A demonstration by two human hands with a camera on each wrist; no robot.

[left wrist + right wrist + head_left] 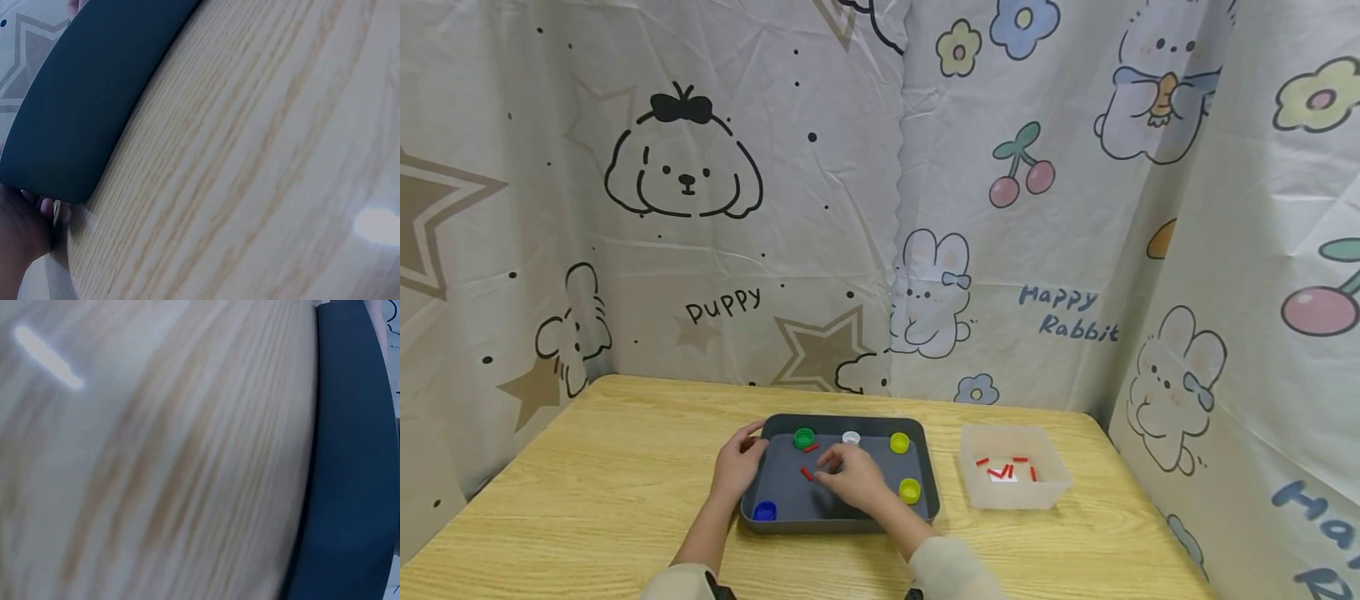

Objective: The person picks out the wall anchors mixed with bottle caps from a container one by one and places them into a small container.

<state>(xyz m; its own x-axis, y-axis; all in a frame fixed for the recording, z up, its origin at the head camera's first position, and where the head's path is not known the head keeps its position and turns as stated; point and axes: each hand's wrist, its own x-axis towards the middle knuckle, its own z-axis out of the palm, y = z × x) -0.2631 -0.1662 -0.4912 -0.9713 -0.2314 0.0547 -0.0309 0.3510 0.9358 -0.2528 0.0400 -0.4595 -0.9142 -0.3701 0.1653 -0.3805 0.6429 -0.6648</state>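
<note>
A dark grey tray (838,527) lies on the wooden table in the head view. My left hand (737,467) holds its left side, fingers against the outer wall; the left wrist view shows that hand (22,228) at the tray's corner. Over the tray's middle is my right hand (853,478), thumb and index finger slightly apart. Just left of its thumb lies a red stick (807,473). A second red stick (811,448) lies by a green cap (803,438). The right hand partly hides a white cap (851,437). Only the tray's outer wall (353,456) shows in the right wrist view.
A blue cap (764,511) sits in the tray's near left corner. On its right side are two yellow caps, one far (899,442) and one near (909,491). Right of the tray stands a translucent box (1015,497) with several red sticks. Printed curtains (820,250) enclose the table.
</note>
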